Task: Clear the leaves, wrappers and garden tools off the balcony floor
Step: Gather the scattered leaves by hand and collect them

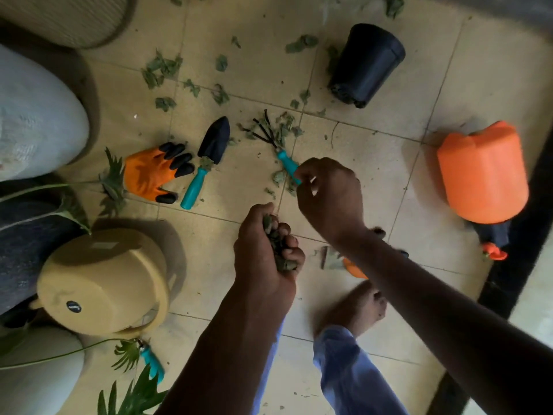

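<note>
Left hand (263, 244) low centre, fingers curled tight round a wad of dry leaves (276, 244), wad poking out between thumb and fingers. Right hand (327, 190) just above and right of it, fingertips pinching the teal handle end of the hand rake (270, 139); rake lying on the tiled floor (374, 163), black prongs pointing up-frame into a small clump of leaf bits. More crumbled leaf bits (161, 68) scattered over tiles toward top of frame, a few right beside the rake handle. Trowel (206, 161) flat on floor left of rake, black blade up-frame, teal handle down-left, untouched. Orange glove (152, 173) with black fingertips just left of trowel, touching or nearly touching it, can't tell which. Black plastic pot (366, 64) on its side upper right. Orange sprayer tank (483, 172) on its side far right, near dark floor edge. Tan pot (104, 283) upside down lower left, round sticker on its side. Another teal-handled tool (152, 362) partly hidden under green fronds at bottom left. Bare foot (356, 307) and blue trouser leg (353, 375) bottom centre, under right forearm. Something orange partly hidden behind right forearm, unclear what.
</note>
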The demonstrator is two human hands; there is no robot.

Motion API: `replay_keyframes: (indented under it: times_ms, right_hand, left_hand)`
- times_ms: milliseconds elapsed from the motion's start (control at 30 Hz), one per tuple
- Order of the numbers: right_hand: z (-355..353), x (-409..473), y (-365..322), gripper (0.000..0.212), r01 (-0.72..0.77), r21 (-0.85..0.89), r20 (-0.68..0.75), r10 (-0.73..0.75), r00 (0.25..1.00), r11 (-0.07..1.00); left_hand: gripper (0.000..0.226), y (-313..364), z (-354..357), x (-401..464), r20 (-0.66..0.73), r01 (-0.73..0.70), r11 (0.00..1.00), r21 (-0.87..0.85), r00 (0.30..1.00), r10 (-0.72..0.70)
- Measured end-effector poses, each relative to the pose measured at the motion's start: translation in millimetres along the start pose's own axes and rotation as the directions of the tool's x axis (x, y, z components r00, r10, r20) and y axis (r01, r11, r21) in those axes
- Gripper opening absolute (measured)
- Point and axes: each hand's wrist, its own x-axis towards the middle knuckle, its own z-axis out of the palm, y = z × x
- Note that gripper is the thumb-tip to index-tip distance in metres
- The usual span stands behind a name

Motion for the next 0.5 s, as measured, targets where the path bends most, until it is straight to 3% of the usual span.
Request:
replay_keyframes:
  times_ms: [67, 133, 267, 333, 400, 500]
  right_hand:
    - [40.3, 35.9, 23.7, 0.021, -0.018, -0.187, 0.066, 0.031, 0.997, 0.982]
    - [77.0, 65.9, 40.1, 0.023, -0.046, -0.251, 0.131, 0.081, 0.988, 0.967]
    - [118.6, 96.7, 53.8, 0.035, -0.173, -0.240, 0.188, 0.221, 0.957, 0.955]
    - [126.5, 101.3, 57.0, 0.040, -0.166, -0.251, 0.202, 0.219, 0.955, 0.954]
    - [128.5, 103.9, 59.0, 0.037, -0.146, -0.243, 0.200, 0.197, 0.960, 0.959]
    - [119.5, 107.2, 62.2, 0.026, -0.247, -0.134, 0.229, 0.273, 0.934, 0.960]
  left_hand:
    - [0.030, 4.0, 6.8, -2.5, -0.018, 0.007, 1.000, -0.014, 1.000, -0.008]
    - [0.027, 6.6, 13.1, -3.8, -0.008, 0.012, 1.000, 0.000, 1.000, -0.012]
    - [0.026, 10.7, 18.5, -0.2, 0.003, 0.009, 0.999, 0.043, 1.000, -0.009]
    - [0.026, 12.9, 18.7, 1.5, -0.005, -0.015, 0.999, 0.049, 1.000, 0.016]
    - [0.024, 13.8, 17.3, 1.6, -0.006, -0.038, 0.998, 0.042, 0.999, 0.038]
    - [0.024, 9.8, 17.5, 0.0, 0.000, -0.026, 0.999, 0.031, 1.000, 0.026]
